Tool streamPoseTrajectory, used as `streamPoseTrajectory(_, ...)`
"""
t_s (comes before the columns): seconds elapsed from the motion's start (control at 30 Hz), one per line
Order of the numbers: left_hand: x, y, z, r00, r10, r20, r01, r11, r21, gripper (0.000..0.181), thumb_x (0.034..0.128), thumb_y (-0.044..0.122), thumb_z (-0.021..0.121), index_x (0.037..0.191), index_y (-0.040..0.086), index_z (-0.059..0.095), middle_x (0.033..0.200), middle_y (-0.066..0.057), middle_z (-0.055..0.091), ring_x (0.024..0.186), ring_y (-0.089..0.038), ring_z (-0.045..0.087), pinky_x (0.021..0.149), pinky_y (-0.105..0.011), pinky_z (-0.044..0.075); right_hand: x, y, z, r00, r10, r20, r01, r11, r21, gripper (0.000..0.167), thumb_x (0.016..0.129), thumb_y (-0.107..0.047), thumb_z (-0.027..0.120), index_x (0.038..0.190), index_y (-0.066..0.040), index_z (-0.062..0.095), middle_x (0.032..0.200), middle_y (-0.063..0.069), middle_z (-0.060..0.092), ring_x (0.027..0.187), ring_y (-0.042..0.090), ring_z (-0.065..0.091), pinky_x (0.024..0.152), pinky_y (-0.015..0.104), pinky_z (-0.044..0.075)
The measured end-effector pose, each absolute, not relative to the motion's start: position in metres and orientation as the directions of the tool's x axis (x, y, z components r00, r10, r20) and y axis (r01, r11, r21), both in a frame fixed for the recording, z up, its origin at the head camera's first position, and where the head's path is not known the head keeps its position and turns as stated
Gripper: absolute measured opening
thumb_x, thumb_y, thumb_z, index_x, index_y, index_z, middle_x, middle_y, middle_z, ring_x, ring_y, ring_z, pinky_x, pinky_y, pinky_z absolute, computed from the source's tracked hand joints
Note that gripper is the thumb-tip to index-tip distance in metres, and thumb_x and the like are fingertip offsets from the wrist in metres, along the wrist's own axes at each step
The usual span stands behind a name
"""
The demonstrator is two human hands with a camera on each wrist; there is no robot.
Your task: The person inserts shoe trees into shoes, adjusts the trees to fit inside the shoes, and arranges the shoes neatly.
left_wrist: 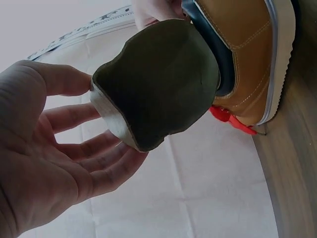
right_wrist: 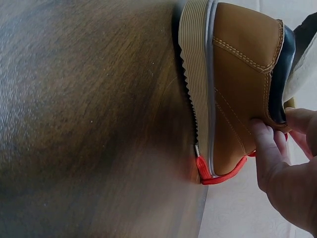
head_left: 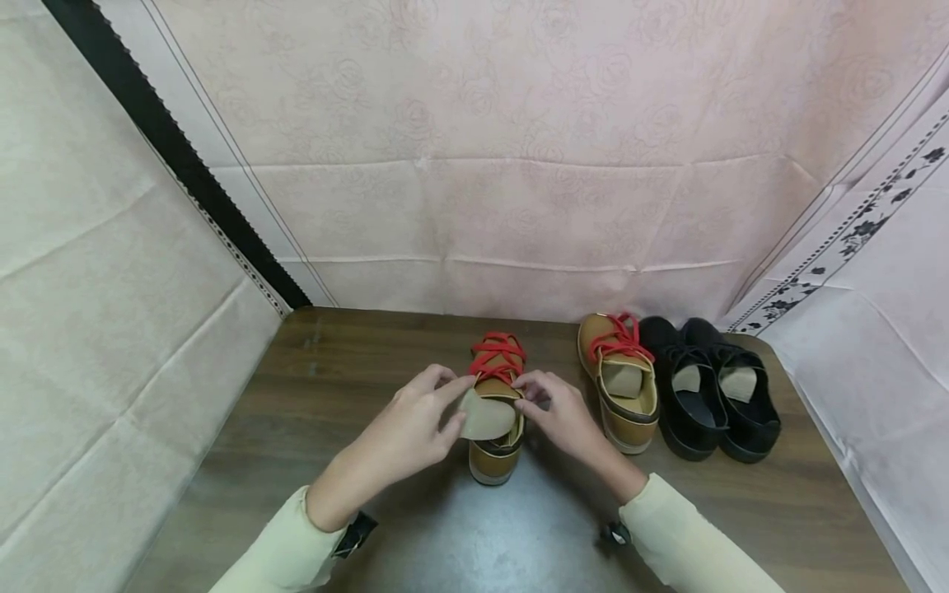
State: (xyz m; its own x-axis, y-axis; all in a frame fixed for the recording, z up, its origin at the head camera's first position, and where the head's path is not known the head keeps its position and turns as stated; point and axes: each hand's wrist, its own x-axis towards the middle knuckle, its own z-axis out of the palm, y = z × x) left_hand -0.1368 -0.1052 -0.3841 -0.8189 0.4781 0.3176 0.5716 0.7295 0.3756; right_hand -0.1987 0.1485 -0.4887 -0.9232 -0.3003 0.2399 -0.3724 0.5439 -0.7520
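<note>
A tan lace-up shoe point(head_left: 493, 468) with red laces stands on the wooden table, its toe pointing away from me. My left hand point(head_left: 421, 416) holds a curved, pale shoe insert point(head_left: 486, 418) by its edge, tilted over the shoe's opening. In the left wrist view, the dark underside of the insert point(left_wrist: 158, 82) shows, with the thumb on one edge and fingertips along another. My right hand point(head_left: 559, 410) pinches the rim of the opening, near the laces. Seen from the right wrist, its fingers point(right_wrist: 267, 144) press the tan side. The shoe's inside is partly hidden by the insert.
To the right stands the matching tan shoe point(head_left: 630, 435), with a pale insert point(head_left: 623, 380) in it. Beside it is a pair of black shoes point(head_left: 689, 441), also holding pale pieces. Patterned cloth point(head_left: 482, 206) hangs behind the table point(head_left: 356, 346).
</note>
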Motion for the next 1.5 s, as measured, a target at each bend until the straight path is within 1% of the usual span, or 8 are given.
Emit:
streamPoseTrajectory(0.2,-0.137,-0.099,-0.388,-0.801,0.488,0.346,0.593,0.729,0.344,0.045,0.0915,0.015,0.077,0.134,0.005,0.068,0.115,-0.012,0.065,0.085,-0.013,0.06,0.067,-0.022,0.054,-0.199,0.148,-0.488,-0.922,-0.305,0.241,-0.376,0.543,-0.751,0.022,0.093,-0.012,0.078,0.112,-0.019,0.071,0.09,-0.003,0.063,0.087,0.011,0.064,0.084,0.035,0.059)
streamPoseTrajectory(0.43,-0.137,-0.09,-0.39,-0.804,0.493,0.332,0.589,0.737,0.333,0.045,0.0918,0.015,0.077,0.134,0.004,0.068,0.116,-0.012,0.065,0.093,-0.018,0.06,0.072,-0.027,0.057,-0.199,0.149,-0.489,-0.925,-0.301,0.231,-0.365,0.541,-0.757,0.023,0.093,-0.011,0.078,0.112,-0.021,0.071,0.092,-0.003,0.064,0.088,0.011,0.064,0.085,0.035,0.059)
streamPoseTrajectory(0.67,-0.136,-0.083,-0.393,-0.816,0.478,0.326,0.572,0.75,0.333,0.044,0.093,0.016,0.076,0.134,0.003,0.067,0.118,-0.015,0.065,0.098,-0.022,0.062,0.075,-0.028,0.059,-0.198,0.149,-0.489,-0.927,-0.302,0.222,-0.359,0.544,-0.758,0.023,0.093,-0.012,0.078,0.112,-0.021,0.071,0.091,-0.003,0.064,0.088,0.011,0.064,0.085,0.034,0.059)
streamPoseTrajectory(0.9,-0.136,-0.078,-0.399,-0.804,0.493,0.331,0.582,0.766,0.273,0.045,0.0924,0.018,0.077,0.134,0.004,0.067,0.118,-0.015,0.064,0.1,-0.024,0.063,0.079,-0.032,0.061,-0.198,0.15,-0.488,-0.925,-0.305,0.228,-0.366,0.547,-0.753,0.023,0.093,-0.011,0.078,0.113,-0.02,0.071,0.091,-0.003,0.063,0.088,0.011,0.064,0.085,0.035,0.059)
streamPoseTrajectory(1.03,-0.137,-0.076,-0.403,-0.795,0.508,0.332,0.594,0.763,0.255,0.045,0.0921,0.019,0.078,0.134,0.005,0.067,0.116,-0.014,0.064,0.098,-0.023,0.062,0.077,-0.031,0.06,-0.198,0.15,-0.487,-0.923,-0.307,0.232,-0.37,0.545,-0.753,0.022,0.093,-0.012,0.078,0.112,-0.02,0.071,0.092,-0.003,0.063,0.088,0.011,0.064,0.085,0.035,0.059)
streamPoseTrajectory(1.13,-0.139,-0.075,-0.406,-0.792,0.506,0.342,0.598,0.755,0.267,0.045,0.0912,0.019,0.079,0.132,0.005,0.068,0.114,-0.013,0.063,0.097,-0.022,0.061,0.076,-0.03,0.059,-0.198,0.15,-0.487,-0.922,-0.309,0.233,-0.373,0.542,-0.753,0.022,0.093,-0.012,0.078,0.112,-0.02,0.071,0.092,-0.003,0.063,0.088,0.011,0.064,0.085,0.035,0.059)
streamPoseTrajectory(1.37,-0.145,-0.075,-0.407,-0.816,0.479,0.322,0.57,0.757,0.319,0.046,0.0914,0.02,0.079,0.132,0.003,0.068,0.117,-0.012,0.063,0.101,-0.021,0.06,0.078,-0.027,0.059,-0.199,0.15,-0.489,-0.921,-0.308,0.237,-0.375,0.54,-0.753,0.022,0.093,-0.011,0.078,0.112,-0.02,0.071,0.091,-0.003,0.063,0.088,0.011,0.064,0.085,0.035,0.059)
streamPoseTrajectory(1.5,-0.145,-0.073,-0.41,-0.815,0.489,0.311,0.572,0.765,0.297,0.046,0.0918,0.021,0.079,0.133,0.004,0.068,0.117,-0.012,0.062,0.1,-0.021,0.059,0.077,-0.027,0.059,-0.199,0.151,-0.489,-0.922,-0.309,0.232,-0.373,0.547,-0.75,0.023,0.093,-0.011,0.078,0.113,-0.021,0.071,0.091,-0.003,0.063,0.088,0.01,0.064,0.085,0.035,0.059)
